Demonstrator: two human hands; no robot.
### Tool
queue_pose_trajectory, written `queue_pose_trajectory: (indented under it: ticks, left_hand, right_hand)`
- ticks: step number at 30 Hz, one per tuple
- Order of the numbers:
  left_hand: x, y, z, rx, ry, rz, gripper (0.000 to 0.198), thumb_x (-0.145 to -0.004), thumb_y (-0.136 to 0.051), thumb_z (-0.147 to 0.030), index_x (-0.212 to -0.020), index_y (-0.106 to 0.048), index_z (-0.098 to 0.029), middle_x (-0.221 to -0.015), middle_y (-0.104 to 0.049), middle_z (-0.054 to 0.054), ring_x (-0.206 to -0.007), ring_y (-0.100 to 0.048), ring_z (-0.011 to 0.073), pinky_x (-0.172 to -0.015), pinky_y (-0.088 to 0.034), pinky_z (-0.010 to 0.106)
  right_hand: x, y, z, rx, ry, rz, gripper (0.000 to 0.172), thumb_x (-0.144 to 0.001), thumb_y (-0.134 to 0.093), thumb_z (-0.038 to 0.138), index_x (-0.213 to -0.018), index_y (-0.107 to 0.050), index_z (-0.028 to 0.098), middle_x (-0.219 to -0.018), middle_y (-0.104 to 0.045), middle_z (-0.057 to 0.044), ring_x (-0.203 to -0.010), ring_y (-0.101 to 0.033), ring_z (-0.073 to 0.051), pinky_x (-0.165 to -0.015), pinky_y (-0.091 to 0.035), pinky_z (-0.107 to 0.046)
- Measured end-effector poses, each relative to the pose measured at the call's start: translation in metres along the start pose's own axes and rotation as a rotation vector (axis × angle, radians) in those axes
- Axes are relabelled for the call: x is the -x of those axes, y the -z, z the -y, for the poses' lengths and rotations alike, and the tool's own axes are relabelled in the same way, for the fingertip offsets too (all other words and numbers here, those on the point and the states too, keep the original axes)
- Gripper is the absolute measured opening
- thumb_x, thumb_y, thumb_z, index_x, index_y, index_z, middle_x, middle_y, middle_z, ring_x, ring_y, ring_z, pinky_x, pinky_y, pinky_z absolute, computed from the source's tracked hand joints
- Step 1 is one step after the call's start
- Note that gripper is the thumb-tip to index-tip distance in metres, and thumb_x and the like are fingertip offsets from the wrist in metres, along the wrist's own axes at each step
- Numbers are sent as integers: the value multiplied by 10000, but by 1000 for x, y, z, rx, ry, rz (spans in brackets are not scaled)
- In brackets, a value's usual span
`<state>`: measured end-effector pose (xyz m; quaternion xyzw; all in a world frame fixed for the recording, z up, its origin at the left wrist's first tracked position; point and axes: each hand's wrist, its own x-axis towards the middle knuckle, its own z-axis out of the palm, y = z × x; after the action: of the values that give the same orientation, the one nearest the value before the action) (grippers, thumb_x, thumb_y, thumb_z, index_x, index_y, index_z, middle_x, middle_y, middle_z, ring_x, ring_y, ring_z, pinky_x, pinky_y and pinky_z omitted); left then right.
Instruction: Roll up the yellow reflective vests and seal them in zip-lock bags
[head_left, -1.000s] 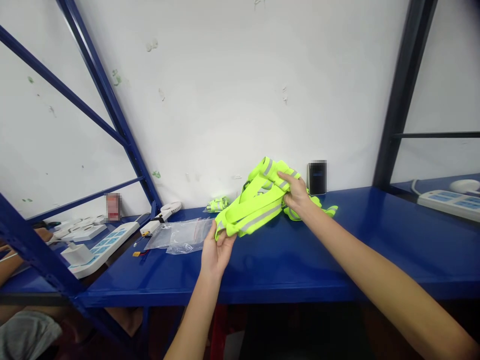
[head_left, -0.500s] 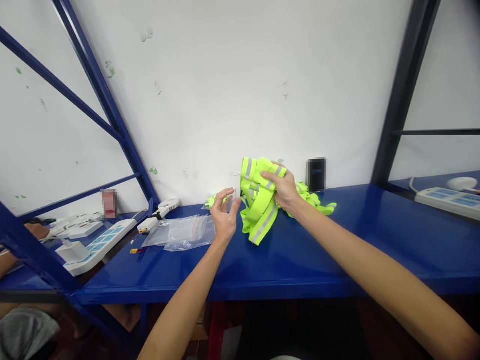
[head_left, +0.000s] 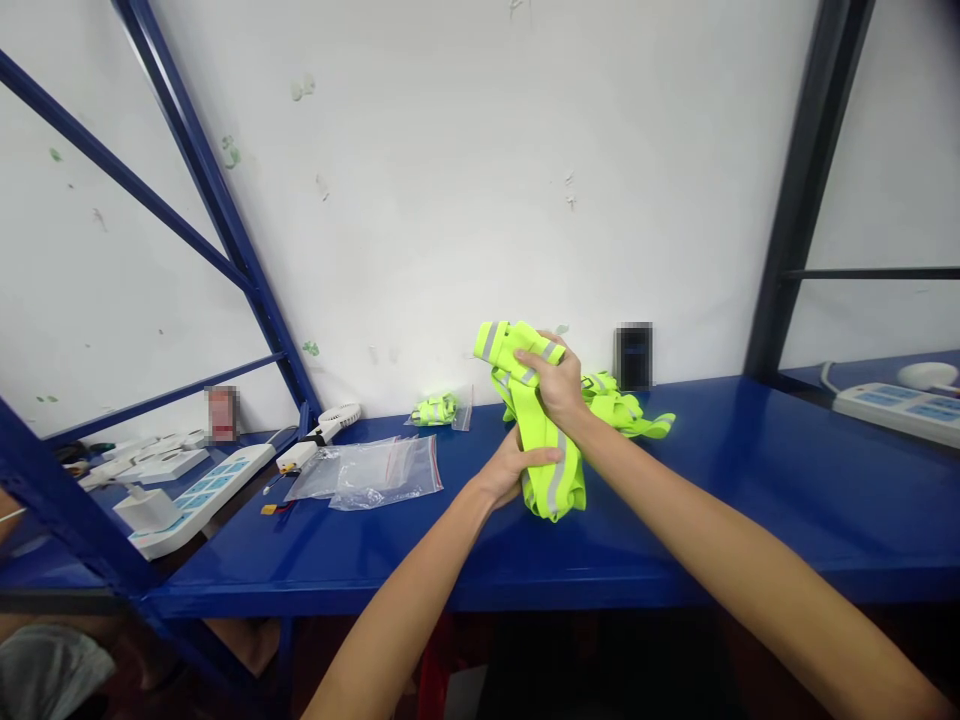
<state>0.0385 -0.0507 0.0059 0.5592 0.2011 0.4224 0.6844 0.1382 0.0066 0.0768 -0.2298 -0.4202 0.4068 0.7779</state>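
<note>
A bundle of neon-yellow reflective straps (head_left: 541,425) with grey stripes is held up over the blue table. My right hand (head_left: 556,382) grips its folded upper part, thumb on top. Lower down, my left hand (head_left: 517,465) is closed around the hanging loops, its thumb lying across a grey stripe; its other fingers are mostly hidden behind the straps. More neon-yellow straps (head_left: 626,412) lie loosely on the table behind my right hand. By the wall, a clear bag (head_left: 439,409) contains a folded strap of the same colour.
Flat clear zip bags (head_left: 382,472) lie left on the blue table (head_left: 720,480), near a white handheld fan (head_left: 339,415). A dark, blurred box (head_left: 634,356) stands against the wall. Power strips (head_left: 206,495) sit beyond the blue frame. Part of another person shows at far left.
My left hand has moved right and down from beside the bundle and closed on its hanging loops. My right hand keeps its hold. The bagged strap is now unobstructed.
</note>
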Motion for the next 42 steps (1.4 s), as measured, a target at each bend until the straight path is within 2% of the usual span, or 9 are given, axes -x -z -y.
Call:
queue_pose_trajectory:
  ticks: [8,12,19,22,26,30,33,37,42]
  left_hand:
    - [40,17,-7,-89,233,-234,519,-580,-803,-170,-1034,-555,-129,-837,-668,59,-638,-636,151,-591,-508,267]
    - [60,25,-11,-111,333,-337,424,-641,-718,-196,-1010,-517,-146,-755,-637,25,-589,-620,149,-535,-484,257]
    - [78,33,-25,-310,467,-436,382,-676,-672,-250,-1021,-538,-154,-838,-661,47,-692,-640,183,-605,-495,278]
    - [79,32,-29,-416,457,-429,574,-695,-673,-246,-1236,-504,-151,-1058,-665,101,-889,-652,222,-710,-503,287]
    - [78,28,-36,-307,416,-417,941,-733,-689,-285,-1502,-148,-280,-1268,-590,123,-947,-663,240,-833,-504,369]
    - [81,30,-44,-10,262,-208,770,-810,-607,-438,-1461,-288,-180,-1227,-611,181,-916,-682,254,-919,-481,431]
    - [82,34,-43,20,84,-135,823,-778,-673,-395,-1473,-277,-196,-1328,-554,191,-1076,-640,259,-1032,-411,420]
    - [74,37,-41,-364,-108,-50,1168,-673,-808,-264,-1521,-12,-376,-1529,-338,132,-1378,-389,272,-1135,-277,463]
    - [59,37,-45,-963,-175,54,1033,-571,-867,-361,-1466,-350,-342,-1601,-173,64,-1476,-110,333,-1181,-115,511]
  right_hand:
    - [-12,54,-11,437,234,114,371,-679,-740,319,-1007,-638,177,-890,-691,-36,-824,-657,-231,-767,-537,-379]
    - [0,70,-10,725,541,470,271,-803,-640,227,-1070,-650,189,-1059,-699,-68,-987,-654,-245,-897,-503,-386]
    - [14,90,-50,904,911,1118,437,-876,-475,60,-1273,-579,209,-1256,-634,-153,-1166,-582,-246,-945,-492,-435]
    - [26,96,-59,960,817,1244,476,-883,-445,60,-1330,-539,199,-1297,-601,-170,-1182,-573,-238,-931,-501,-418]
    - [45,100,-46,990,517,1284,482,-898,-535,212,-1378,-493,201,-1388,-527,-152,-1268,-504,-255,-1028,-431,-436]
    - [55,98,-27,812,299,1309,344,-937,-473,333,-1220,-615,198,-1319,-575,-118,-1242,-506,-258,-1057,-390,-431]
    - [55,93,-22,696,143,1254,355,-968,-342,306,-1094,-658,204,-1129,-656,-82,-1019,-592,-229,-957,-457,-410]
    - [53,91,-22,638,-1,1143,343,-943,-374,331,-885,-687,202,-901,-677,-41,-806,-590,-207,-804,-510,-369]
    - [53,94,-24,562,-50,1099,342,-916,-409,340,-759,-678,200,-815,-668,-35,-793,-589,-219,-800,-506,-382]
